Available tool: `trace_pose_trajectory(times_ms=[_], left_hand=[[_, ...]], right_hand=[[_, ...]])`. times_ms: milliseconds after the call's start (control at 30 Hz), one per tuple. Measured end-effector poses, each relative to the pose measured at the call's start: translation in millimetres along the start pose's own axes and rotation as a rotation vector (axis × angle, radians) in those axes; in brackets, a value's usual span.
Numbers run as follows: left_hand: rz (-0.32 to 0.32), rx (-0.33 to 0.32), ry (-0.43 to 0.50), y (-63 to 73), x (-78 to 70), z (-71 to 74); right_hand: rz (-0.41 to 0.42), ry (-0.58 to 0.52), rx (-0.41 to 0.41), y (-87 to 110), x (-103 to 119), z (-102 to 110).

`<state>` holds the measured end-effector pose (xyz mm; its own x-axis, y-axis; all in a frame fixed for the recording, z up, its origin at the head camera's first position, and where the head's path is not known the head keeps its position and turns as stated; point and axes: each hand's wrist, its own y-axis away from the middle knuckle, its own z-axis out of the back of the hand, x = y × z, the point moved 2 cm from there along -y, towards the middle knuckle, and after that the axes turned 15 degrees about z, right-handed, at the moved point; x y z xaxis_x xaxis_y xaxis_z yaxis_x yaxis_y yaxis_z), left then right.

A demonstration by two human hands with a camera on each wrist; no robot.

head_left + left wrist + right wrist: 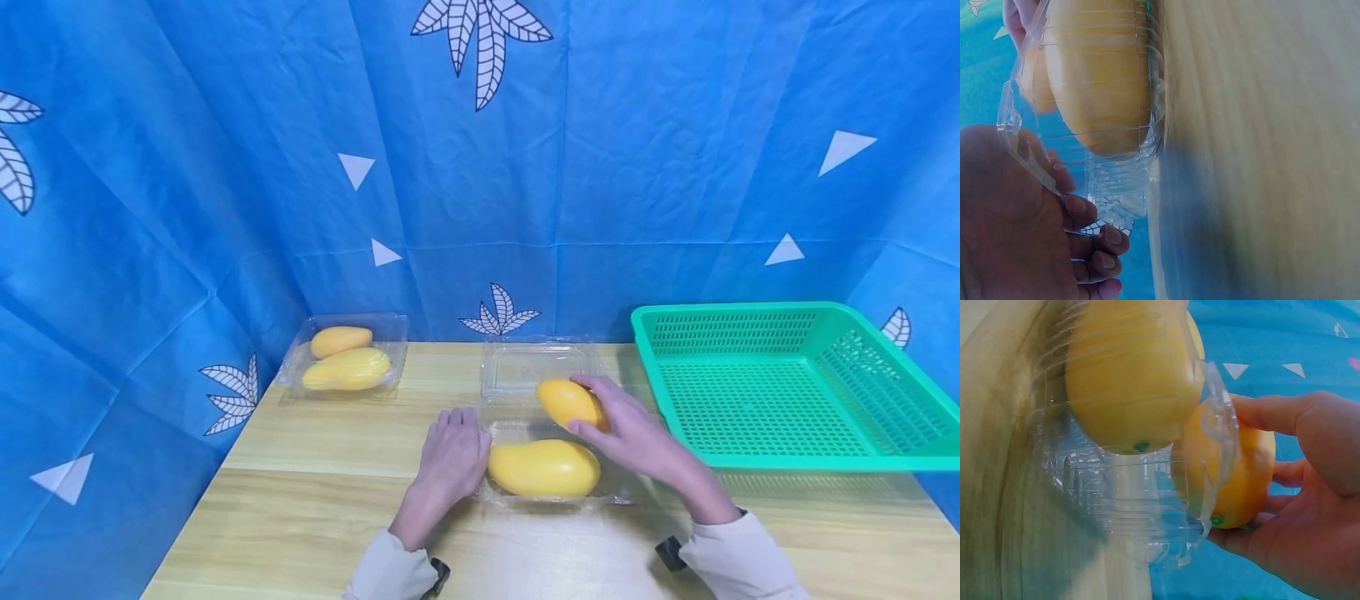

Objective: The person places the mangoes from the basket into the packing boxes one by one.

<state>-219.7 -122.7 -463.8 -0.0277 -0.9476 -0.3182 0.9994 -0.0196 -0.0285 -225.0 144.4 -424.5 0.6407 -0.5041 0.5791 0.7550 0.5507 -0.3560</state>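
Observation:
A clear plastic clamshell box lies open in front of me, its lid folded back. One large yellow mango rests inside the box's near half. My left hand grips the box's left rim, fingers curled at the edge in the left wrist view. Above the back right of the same half, my right hand holds a second, more orange mango between thumb and fingers. In the right wrist view this mango is at the rim, partly seen through the plastic, its green tip downward.
At the back left stands another clear plastic box with two yellow mangoes in it. A green perforated basket stands on the right. Blue printed cloth hangs behind and beside the wooden table.

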Motion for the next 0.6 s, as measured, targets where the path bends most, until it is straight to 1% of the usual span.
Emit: trace_pose_trajectory(times_ms=[167, 300, 433, 600], left_hand=[[0.003, 0.002, -0.002, 0.0, 0.0, -0.3], [0.015, 0.013, -0.01, 0.1, 0.0, 0.8], [0.023, 0.026, -0.015, 0.3, 0.5, 1.7], [0.028, 0.041, -0.026, 0.4, 2.1, 3.1]], right_hand=[[0.027, 0.056, 0.021, 0.7, -1, -4], [0.043, 0.066, 0.041, 0.3, -3, -9], [0.066, 0.065, 0.041, -0.9, -4, -13], [0.064, 0.086, 0.033, -1.6, -5, -16]])
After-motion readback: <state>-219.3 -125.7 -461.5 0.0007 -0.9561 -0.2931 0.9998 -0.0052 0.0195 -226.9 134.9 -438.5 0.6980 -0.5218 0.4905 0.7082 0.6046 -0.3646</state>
